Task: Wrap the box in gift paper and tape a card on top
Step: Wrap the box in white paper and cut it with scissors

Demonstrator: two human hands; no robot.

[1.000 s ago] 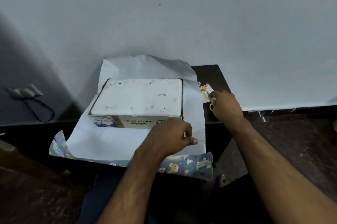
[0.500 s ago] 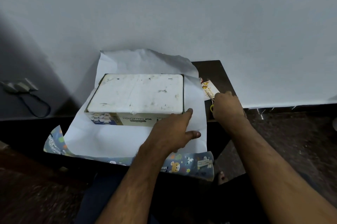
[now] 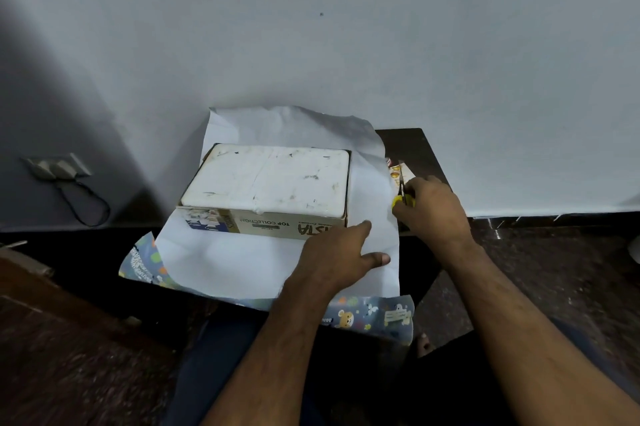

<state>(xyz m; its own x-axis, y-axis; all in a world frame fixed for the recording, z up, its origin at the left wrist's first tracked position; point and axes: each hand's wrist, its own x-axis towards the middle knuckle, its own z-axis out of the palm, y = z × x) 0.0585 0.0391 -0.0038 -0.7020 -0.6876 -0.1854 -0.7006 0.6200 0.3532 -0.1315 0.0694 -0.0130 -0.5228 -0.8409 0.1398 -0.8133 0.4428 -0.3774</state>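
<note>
A cardboard box [image 3: 266,190] with a scuffed white top stands on a sheet of gift paper [image 3: 225,262], white side up, its printed side showing at the curled near corners. My left hand [image 3: 341,254] lies flat on the paper by the box's near right corner, fingers straight. My right hand [image 3: 431,210] grips yellow-handled scissors [image 3: 401,195] at the paper's right edge, blades pointing away. A small printed card [image 3: 394,171] lies just beyond the scissors, partly hidden.
The paper covers a small dark table [image 3: 412,145] against a grey wall, and its far edge bends up the wall. A wall socket with a black cable [image 3: 86,203] is at the left. Dark floor lies right of the table.
My left hand flattened out and slid a little to the right on the paper. My right hand stayed at the scissors. The camera tilted slightly.
</note>
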